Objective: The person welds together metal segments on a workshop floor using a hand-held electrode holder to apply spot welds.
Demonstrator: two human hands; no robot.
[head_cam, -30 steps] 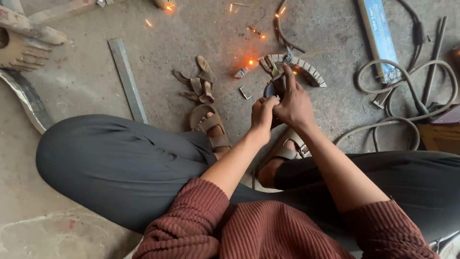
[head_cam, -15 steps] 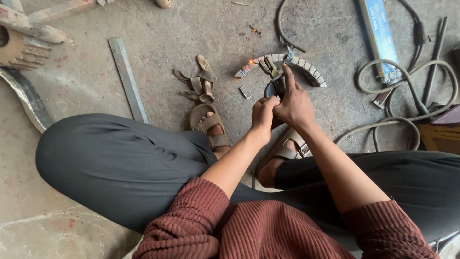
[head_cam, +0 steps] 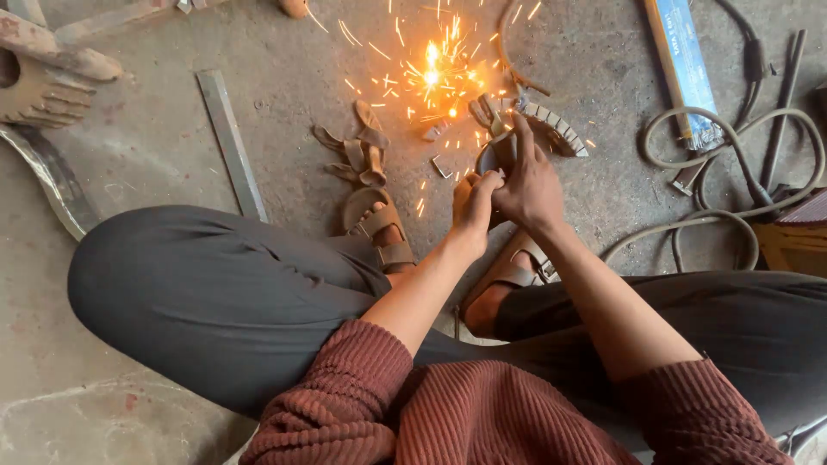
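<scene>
I squat on a concrete floor with both hands clasped around a small dark grinding tool (head_cam: 498, 155) in front of my sandalled feet. My left hand (head_cam: 476, 205) grips its near end from below. My right hand (head_cam: 531, 182) wraps over the top, index finger stretched forward. The tool's tip meets a curved, toothed metal piece (head_cam: 556, 127) lying on the floor. A bright burst of orange sparks (head_cam: 433, 76) flies up and to the left from the contact point. Small cut metal bits (head_cam: 441, 165) lie beside it.
A flat steel strip (head_cam: 229, 142) lies to the left. A worn glove (head_cam: 39, 96) and curved metal sheet (head_cam: 43, 181) sit at far left. Hoses and cables (head_cam: 715, 185) coil at right, near a blue flat packet (head_cam: 687, 65). A spare sandal (head_cam: 362, 155) lies ahead.
Sparks were few a second ago, nearly gone half a second ago, and now burst strongly. My hands and the tool have stayed in the same place.
</scene>
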